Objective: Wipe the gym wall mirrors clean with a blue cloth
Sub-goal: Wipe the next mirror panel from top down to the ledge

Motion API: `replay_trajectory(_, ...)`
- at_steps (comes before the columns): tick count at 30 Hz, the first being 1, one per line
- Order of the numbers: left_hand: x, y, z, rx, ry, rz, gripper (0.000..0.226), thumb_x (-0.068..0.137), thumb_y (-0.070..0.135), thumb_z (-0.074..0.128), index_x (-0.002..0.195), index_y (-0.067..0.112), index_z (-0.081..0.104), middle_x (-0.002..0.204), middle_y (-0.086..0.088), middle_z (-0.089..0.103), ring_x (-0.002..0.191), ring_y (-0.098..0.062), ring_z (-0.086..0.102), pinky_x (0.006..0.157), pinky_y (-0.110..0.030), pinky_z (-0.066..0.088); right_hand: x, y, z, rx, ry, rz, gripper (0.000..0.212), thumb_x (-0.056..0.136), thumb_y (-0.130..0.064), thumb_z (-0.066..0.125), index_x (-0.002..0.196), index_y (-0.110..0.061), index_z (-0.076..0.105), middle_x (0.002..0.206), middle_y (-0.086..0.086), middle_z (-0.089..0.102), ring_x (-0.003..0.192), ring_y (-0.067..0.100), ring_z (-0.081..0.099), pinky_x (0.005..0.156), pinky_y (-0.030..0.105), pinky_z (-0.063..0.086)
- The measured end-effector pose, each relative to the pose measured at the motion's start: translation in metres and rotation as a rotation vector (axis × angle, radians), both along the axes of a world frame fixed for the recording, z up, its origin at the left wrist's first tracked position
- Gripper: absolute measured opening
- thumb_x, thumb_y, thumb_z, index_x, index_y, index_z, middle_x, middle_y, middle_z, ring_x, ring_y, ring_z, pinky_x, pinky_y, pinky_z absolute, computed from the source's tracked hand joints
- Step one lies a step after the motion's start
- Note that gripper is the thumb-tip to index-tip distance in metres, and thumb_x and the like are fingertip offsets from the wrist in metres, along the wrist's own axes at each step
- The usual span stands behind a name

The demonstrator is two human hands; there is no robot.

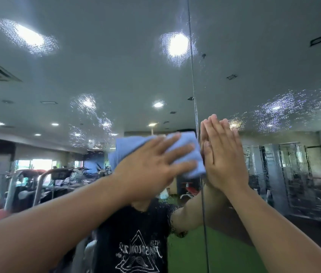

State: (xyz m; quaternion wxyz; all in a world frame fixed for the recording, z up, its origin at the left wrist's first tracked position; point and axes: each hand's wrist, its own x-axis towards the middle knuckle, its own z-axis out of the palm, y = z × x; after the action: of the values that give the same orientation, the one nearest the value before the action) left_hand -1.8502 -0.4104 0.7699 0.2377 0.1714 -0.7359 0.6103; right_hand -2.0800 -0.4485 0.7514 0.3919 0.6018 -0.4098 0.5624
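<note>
The left hand (pixel 151 164) lies flat with its fingers spread, pressing the blue cloth (pixel 130 148) against the mirror (pixel 96 71) just left of the seam (pixel 193 85); the cloth's right edge seems to reach the seam, though blur leaves that unsure; the right hand (pixel 224 154) rests just right of the seam, fingers straight and together, palm on the glass; droplet patches (pixel 177 46) glitter on both sides of the seam, above the hands.
</note>
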Motion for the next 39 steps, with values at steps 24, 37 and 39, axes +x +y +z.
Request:
replay_trajectory(24,0.026,-0.002,-0.034,0.052,-0.167,0.016,0.062,0.085,0.024,0.072,0.143,0.032,0.054,0.158,-0.004,0.041,0.145,-0.035,0.038,0.113,-0.052,0.039,0.008,0.006,0.000,0.006,-0.030,-0.037,0.060,0.102,-0.029,0.025,0.161,-0.020,0.028,0.170,-0.001,0.021,0.158,0.020,0.012,0.128,0.037,0.000)
replay_trajectory(37,0.088,0.008,0.050,-0.062,0.258,0.020,0.060,0.084,0.009,0.064,0.140,0.024,0.048,0.149,-0.013,0.050,0.134,-0.044,0.047,0.094,-0.058,0.051,0.075,0.023,0.006,-0.055,0.010,0.025,0.057,0.102,-0.031,0.027,0.157,-0.018,0.037,0.167,0.005,0.030,0.157,0.027,0.017,0.127,0.044,0.004)
replay_trajectory(39,0.096,0.008,0.011,-0.042,0.139,0.027,0.072,0.079,0.004,0.068,0.143,0.028,0.045,0.155,-0.010,0.045,0.138,-0.041,0.044,0.101,-0.056,0.045,0.091,0.022,0.003,-0.065,0.032,0.019,0.056,0.102,-0.032,0.029,0.156,-0.019,0.038,0.167,0.005,0.030,0.156,0.028,0.018,0.127,0.045,0.003)
